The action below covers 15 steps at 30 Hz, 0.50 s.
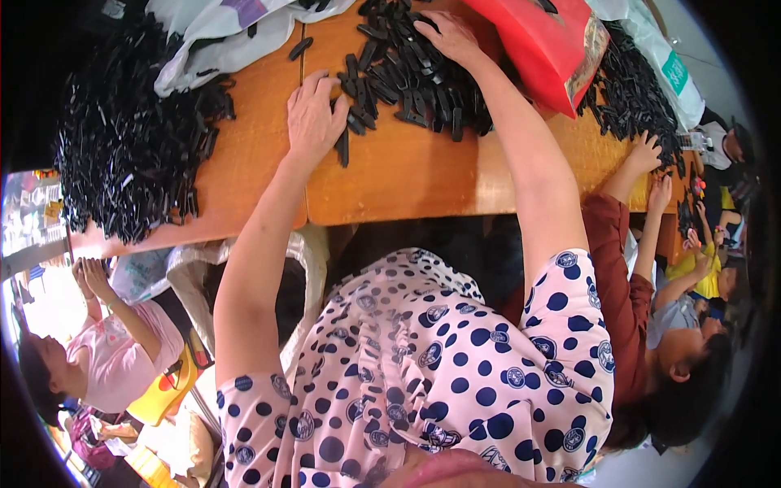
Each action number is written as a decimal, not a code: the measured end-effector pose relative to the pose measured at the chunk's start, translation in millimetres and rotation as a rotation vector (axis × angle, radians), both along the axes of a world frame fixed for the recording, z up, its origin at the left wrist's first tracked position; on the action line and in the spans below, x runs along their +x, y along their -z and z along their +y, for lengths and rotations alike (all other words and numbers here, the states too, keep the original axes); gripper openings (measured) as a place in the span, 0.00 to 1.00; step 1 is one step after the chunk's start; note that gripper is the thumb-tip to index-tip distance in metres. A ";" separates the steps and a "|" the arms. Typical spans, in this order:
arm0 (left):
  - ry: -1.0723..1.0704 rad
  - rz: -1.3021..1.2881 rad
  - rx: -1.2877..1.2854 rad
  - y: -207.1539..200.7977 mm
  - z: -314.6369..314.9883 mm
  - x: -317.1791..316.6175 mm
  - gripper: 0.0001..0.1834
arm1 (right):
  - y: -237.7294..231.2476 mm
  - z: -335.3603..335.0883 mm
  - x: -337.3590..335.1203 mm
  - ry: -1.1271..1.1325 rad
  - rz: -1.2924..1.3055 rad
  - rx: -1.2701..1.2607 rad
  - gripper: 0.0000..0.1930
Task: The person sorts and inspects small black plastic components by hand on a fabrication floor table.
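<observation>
Nearest, the bare front strip of the wooden table lies at 12 o'clock. Just beyond, at 11 o'clock, the left hand rests palm down with its fingers a little spread, thumb just beside the stray ends of a pile of black pieces; it grips nothing that shows. That pile spreads loosely on the wood at 12 o'clock. On its far side, between 12 and 1, the right hand lies over the pieces; whether it pinches one, I cannot tell. A red bag slants down at 1 o'clock.

Farther out, big black heaps lie at 10 o'clock and 2 o'clock. The handling looks mid-way: much of the middle pile remains loose, and which heap, if any, is finished cannot be told.
</observation>
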<state>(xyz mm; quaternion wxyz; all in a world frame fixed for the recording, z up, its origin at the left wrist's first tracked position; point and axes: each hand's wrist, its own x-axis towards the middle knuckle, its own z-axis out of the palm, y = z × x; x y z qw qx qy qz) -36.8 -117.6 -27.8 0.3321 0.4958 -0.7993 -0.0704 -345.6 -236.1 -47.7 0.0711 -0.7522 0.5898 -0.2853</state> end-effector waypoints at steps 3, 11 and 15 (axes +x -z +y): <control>-0.010 -0.010 -0.002 0.9 4.9 -2.5 0.16 | -14.9 24.8 -2.8 -0.082 0.036 -0.134 0.22; -0.055 -0.029 0.014 3.7 45.1 19.2 0.16 | -79.1 228.2 49.6 0.349 -0.727 -0.134 0.08; -0.082 0.271 0.032 -11.2 51.5 37.9 0.15 | -83.4 299.6 70.5 0.203 -0.239 0.033 0.11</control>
